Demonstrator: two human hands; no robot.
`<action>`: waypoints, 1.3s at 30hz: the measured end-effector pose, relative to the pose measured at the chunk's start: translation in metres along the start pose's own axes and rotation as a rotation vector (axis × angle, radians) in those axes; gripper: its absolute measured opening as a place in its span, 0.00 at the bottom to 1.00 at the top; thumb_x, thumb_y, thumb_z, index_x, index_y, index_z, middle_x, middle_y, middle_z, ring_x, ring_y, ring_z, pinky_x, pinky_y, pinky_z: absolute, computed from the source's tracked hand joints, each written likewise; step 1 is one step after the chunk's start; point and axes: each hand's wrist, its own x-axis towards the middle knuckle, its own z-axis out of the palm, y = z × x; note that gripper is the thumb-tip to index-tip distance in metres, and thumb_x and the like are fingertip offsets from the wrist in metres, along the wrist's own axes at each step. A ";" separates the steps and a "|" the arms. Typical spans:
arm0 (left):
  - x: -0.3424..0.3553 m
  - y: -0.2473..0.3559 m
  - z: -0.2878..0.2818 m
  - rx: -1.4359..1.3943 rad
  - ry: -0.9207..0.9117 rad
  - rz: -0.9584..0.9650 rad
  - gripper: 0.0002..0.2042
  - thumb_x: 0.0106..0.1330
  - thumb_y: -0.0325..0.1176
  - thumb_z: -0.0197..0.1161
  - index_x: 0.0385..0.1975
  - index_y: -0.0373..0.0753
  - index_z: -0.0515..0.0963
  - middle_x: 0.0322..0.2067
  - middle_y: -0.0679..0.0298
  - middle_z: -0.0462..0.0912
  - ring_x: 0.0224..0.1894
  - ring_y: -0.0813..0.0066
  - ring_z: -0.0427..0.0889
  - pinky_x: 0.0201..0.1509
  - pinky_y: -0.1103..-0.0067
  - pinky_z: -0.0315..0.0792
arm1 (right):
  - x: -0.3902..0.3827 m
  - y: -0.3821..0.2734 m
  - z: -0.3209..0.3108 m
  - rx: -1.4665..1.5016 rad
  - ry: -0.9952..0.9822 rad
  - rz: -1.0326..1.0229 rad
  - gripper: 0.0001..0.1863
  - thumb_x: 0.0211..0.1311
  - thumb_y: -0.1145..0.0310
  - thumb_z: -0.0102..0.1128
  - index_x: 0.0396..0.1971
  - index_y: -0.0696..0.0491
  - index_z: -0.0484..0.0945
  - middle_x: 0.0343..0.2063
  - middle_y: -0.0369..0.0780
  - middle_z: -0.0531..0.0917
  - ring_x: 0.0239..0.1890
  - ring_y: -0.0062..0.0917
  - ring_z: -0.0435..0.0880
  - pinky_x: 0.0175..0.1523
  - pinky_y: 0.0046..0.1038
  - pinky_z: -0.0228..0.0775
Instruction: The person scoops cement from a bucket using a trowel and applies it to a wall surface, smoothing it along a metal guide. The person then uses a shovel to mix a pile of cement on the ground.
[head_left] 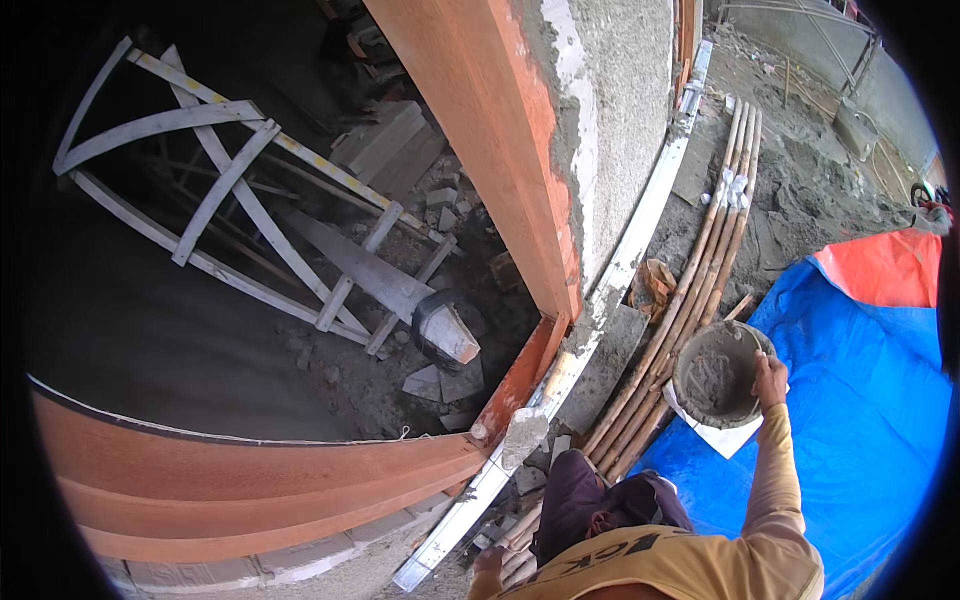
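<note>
My right hand (769,381) is closed on the near edge of a round mortar bucket (684,377), its inside coated with wet grey mortar. The bucket stands partly over a white sheet (727,438) at the border of a blue tarp (850,400). Low in the picture, my left hand (488,562) hangs beside bamboo poles; its fingers are too small and shaded to read. Ahead of it, a grey mortar-smeared piece (525,437) rests on a long white board (465,515) along the wall's foot.
Bundled bamboo poles (690,270) lie between the board and the tarp. An orange-brown wooden frame (490,130) borders a rough plastered wall (635,110). Through the opening are a white wooden trestle (215,140) and rubble (440,205). Another bucket (856,130) stands at the far right.
</note>
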 end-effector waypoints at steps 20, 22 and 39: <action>-0.014 0.211 -0.203 -0.674 0.238 0.292 0.20 0.56 0.48 0.58 0.40 0.38 0.78 0.39 0.56 0.80 0.44 0.65 0.78 0.50 0.75 0.68 | 0.006 0.039 -0.128 0.379 0.502 0.358 0.19 0.54 0.50 0.56 0.18 0.51 0.70 0.09 0.34 0.67 0.08 0.24 0.67 0.12 0.27 0.59; 0.012 0.223 -0.204 -0.674 0.217 0.400 0.19 0.56 0.47 0.59 0.40 0.38 0.78 0.38 0.56 0.80 0.43 0.67 0.78 0.49 0.76 0.68 | 0.005 0.023 -0.138 0.388 0.492 0.297 0.17 0.56 0.50 0.55 0.22 0.50 0.73 0.09 0.31 0.64 0.08 0.20 0.64 0.12 0.25 0.58; 0.046 0.521 -0.278 -0.577 -0.092 0.621 0.16 0.61 0.40 0.56 0.41 0.34 0.76 0.30 0.62 0.80 0.32 0.77 0.78 0.38 0.81 0.70 | 0.015 -0.090 -0.184 0.578 0.554 0.329 0.17 0.58 0.54 0.55 0.27 0.55 0.71 0.13 0.31 0.66 0.13 0.17 0.67 0.18 0.20 0.61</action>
